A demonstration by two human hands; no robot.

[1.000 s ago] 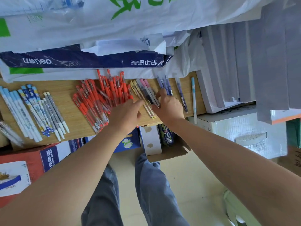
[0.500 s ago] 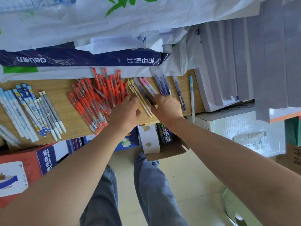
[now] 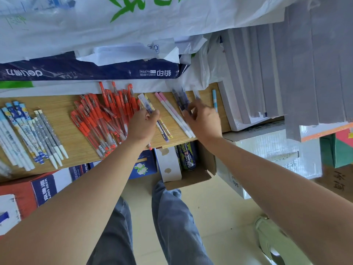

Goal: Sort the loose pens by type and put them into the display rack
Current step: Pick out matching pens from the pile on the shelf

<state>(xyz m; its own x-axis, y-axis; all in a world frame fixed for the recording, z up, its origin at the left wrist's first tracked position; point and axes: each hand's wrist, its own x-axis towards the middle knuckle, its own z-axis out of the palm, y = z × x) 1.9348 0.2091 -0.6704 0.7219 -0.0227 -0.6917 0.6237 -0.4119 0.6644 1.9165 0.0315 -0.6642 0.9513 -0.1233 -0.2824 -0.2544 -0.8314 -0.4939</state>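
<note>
Wooden table (image 3: pixel 63 104), sorting step: left hand (image 3: pixel 142 127) pinches a dark pen (image 3: pixel 148 108), right hand's (image 3: pixel 205 123) grip unclear; next, place it with its kind.

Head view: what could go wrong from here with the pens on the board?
The pink pens end at the wooden board's front edge beside the right hand; a nudge could drop them into the open carton below. The left hand, pinching a dark blue pen, abuts the red pens, risking mixing.
</note>
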